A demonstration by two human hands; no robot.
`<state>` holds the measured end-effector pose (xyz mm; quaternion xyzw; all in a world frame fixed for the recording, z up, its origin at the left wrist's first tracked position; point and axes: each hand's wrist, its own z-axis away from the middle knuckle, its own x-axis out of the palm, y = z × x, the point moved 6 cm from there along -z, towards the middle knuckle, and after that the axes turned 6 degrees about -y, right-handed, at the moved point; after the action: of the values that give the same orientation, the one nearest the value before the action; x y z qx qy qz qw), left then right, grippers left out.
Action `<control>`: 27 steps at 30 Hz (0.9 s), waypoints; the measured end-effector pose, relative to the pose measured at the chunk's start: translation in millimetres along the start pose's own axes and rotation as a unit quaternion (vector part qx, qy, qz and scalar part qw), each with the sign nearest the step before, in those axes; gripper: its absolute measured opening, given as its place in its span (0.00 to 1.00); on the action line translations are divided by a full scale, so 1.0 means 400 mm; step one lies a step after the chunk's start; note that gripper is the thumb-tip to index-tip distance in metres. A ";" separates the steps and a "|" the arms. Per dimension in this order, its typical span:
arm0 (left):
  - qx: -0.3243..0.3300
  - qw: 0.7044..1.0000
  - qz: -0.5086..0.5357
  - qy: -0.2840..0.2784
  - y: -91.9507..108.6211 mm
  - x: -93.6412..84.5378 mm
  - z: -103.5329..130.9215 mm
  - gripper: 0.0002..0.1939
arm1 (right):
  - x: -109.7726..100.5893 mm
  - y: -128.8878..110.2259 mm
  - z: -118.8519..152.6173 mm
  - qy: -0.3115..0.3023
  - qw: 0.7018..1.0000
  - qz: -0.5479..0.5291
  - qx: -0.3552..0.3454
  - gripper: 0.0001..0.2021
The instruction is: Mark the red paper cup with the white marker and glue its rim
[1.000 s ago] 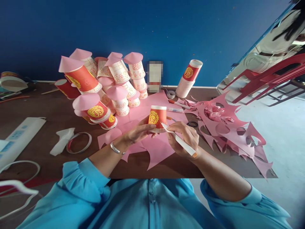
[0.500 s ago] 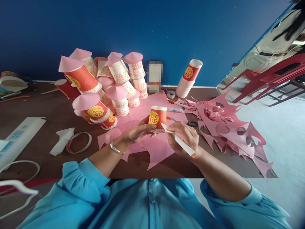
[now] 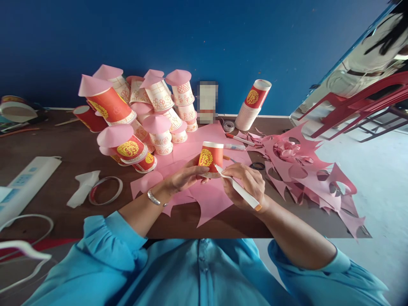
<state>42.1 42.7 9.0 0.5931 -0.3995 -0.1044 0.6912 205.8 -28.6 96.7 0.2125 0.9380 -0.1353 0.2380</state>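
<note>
A red paper cup (image 3: 214, 155) with a yellow emblem and a white rim is gripped at its lower left by my left hand (image 3: 188, 175), above pink paper (image 3: 213, 204). My right hand (image 3: 247, 182) is closed round a white marker (image 3: 244, 193) with an orange end. The marker's tip is at the cup's lower right side, touching it or very close. Left of the cup, stacked cups with pink cone tops (image 3: 156, 124) stand in a group. A white marker (image 3: 235, 147) lies behind my right hand.
Cut pink paper scraps (image 3: 306, 174) cover the table's right side and overhang its edge. A cup stack (image 3: 251, 108) stands near the blue wall. On the left lie a tape roll (image 3: 106, 190) and a white power strip (image 3: 24, 187). A red chair (image 3: 360, 95) is at the right.
My right hand and its marker have shifted very slightly left along the cup. My left hand and the cup are nearly unmoved.
</note>
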 end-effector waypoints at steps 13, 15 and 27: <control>-0.008 1.000 0.000 0.004 0.001 0.000 0.001 0.20 | 0.001 0.005 0.004 0.004 1.000 0.005 0.016 0.07; -0.005 1.000 0.000 0.006 0.001 0.000 0.001 0.21 | 0.001 0.005 0.004 0.004 1.000 0.002 0.014 0.07; 0.004 1.000 0.009 -0.003 -0.008 -0.006 0.000 0.17 | 0.003 0.004 0.001 -0.003 1.000 0.001 0.007 0.08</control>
<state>41.6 43.1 5.3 0.5922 -0.4069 -0.0983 0.6885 205.8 -27.0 95.4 0.2146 0.9363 -0.1418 0.2393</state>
